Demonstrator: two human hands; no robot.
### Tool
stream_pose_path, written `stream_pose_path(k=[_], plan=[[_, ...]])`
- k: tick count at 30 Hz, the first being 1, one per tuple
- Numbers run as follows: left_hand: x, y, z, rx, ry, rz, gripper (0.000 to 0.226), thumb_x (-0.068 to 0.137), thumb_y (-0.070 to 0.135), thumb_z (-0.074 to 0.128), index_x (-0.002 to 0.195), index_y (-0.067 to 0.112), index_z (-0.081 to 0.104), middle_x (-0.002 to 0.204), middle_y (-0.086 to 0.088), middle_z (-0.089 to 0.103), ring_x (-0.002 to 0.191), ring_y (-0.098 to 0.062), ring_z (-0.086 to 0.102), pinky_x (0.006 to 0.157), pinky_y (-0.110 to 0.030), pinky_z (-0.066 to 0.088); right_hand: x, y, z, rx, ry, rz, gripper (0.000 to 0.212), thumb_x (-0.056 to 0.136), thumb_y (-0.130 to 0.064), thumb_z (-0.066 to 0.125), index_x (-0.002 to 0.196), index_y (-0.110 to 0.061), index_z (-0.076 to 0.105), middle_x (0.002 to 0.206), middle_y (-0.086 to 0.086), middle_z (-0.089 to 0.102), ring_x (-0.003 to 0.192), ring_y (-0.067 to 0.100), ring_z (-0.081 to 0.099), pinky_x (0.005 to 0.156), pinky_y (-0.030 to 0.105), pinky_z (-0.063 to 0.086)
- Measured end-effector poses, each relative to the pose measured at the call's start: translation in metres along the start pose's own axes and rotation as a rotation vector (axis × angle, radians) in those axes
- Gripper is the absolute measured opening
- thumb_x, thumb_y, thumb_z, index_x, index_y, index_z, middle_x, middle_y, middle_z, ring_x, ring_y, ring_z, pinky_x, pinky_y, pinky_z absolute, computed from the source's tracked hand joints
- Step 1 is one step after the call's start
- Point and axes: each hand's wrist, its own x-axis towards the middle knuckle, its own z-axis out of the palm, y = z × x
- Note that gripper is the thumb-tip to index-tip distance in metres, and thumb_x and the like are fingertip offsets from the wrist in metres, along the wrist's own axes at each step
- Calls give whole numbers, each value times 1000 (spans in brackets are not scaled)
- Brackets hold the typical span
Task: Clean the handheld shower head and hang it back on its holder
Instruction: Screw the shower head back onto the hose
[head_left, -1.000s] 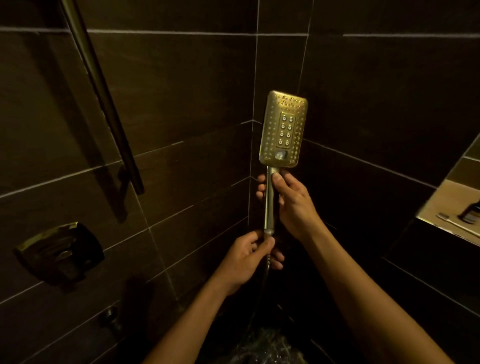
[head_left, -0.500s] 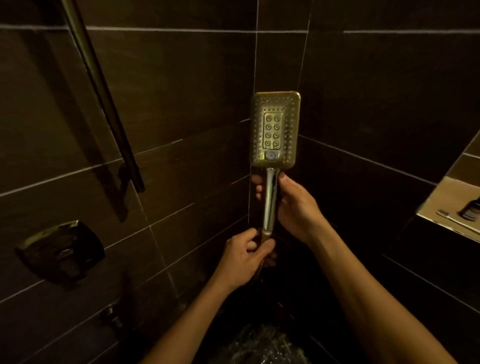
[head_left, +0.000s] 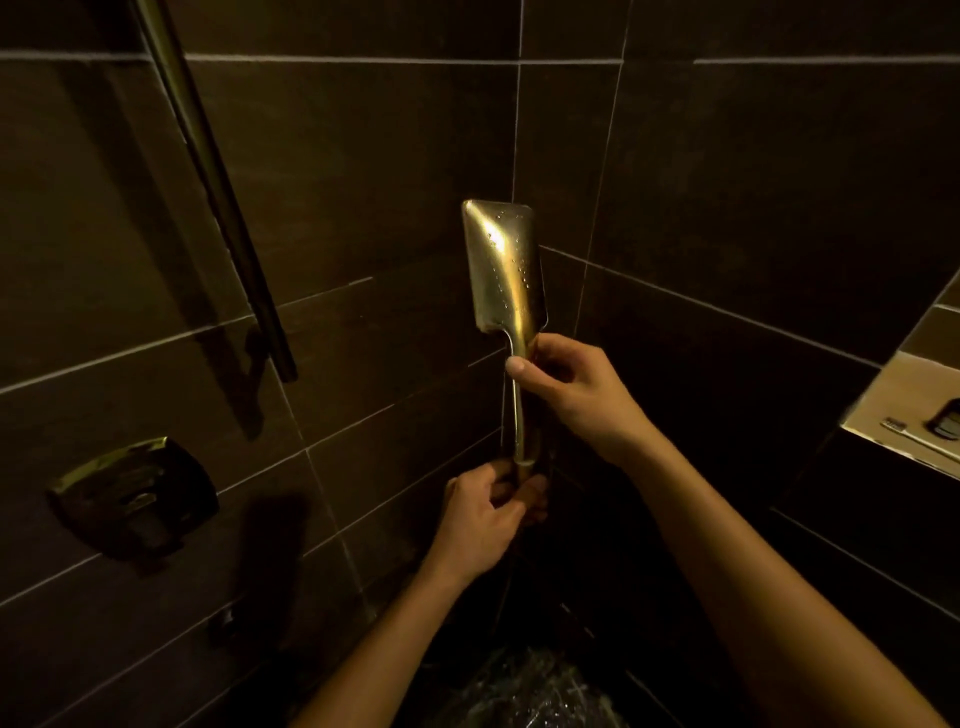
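- Turning the shower head (head_left: 504, 265): wet back now faces us, likely checking both sides.
- Right hand (head_left: 576, 395) pinches the handle (head_left: 521, 421); left hand (head_left: 485, 519) grips its base.

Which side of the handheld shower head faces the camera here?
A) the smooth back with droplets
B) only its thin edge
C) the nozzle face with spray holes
A: the shower head shows a smooth, shiny surface with droplets and no spray holes, its handle gripped by the right hand and left hand.
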Motion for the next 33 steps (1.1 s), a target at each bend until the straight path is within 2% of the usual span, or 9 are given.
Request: stream_pose_path(k=[3,6,12,18,22,25,29,31,33], plan=[[0,2,-7,27,4,39,17,93,10,66,109,8,72,96,-5,78,87,-14,76,70,-20,58,0,1,-11,52,-154,25,25,93,-20,72,117,-20,68,109,0,71,103,12,70,88,31,60],[1,-1,-7,55,43,36,16,92,13,69,107,10,73,93,-5,78,84,-14,76,71,-23,59,2,4,-6,-107,-39,-7,26,86,-30,80,109,-23,71,101,0,73,95,16,72,88,45,61],[2,-3,-9,87,49,5,14,92,19,69,105,18,74,91,-3,78,83,-14,76,73,-29,61,-1,10,6,-416,114,-143,29,89,-47,71,98,-19,69,96,0,67,88,14,65,76,39,58],[1,0,-18,-43,-28,26,11,93,6,64,99,8,73,87,-10,77,78,-19,76,69,-25,59,3,11,-6,181,-198,9,31,106,-28,51,117,-5,68,93,13,60,74,11,57,59,25,49],[-1,-5,-18,-32,-81,25,12,93,13,66,99,5,73,89,-13,77,82,-30,76,76,-40,63,7,16,-5,211,-201,30,28,103,-27,56,118,-7,69,113,20,68,85,18,59,66,25,51],[-3,-8,-12,-3,-12,20,11,91,13,70,97,8,76,86,-9,78,79,-22,77,71,-30,61,7,14,0,200,-192,40,25,100,-24,62,115,-6,70,102,14,66,88,15,62,67,22,54],[-5,-4,-4,28,78,10,14,90,9,70,100,2,76,78,-1,77,70,-7,74,60,-15,53,9,12,7,121,-80,31,17,88,-27,77,100,-15,73,90,3,66,78,14,63,69,25,56],[-3,-4,-5,83,107,15,13,90,14,72,99,7,77,80,-3,78,74,-9,75,62,-19,56,10,12,11,-35,85,25,28,79,-39,85,96,-20,74,87,0,70,75,16,66,68,29,57],[0,-6,-6,134,118,3,11,88,20,73,94,13,78,81,-4,79,75,-14,75,65,-29,59,8,13,15,-203,232,-14,36,73,-46,87,97,-23,74,85,-4,71,76,9,67,65,23,54]])
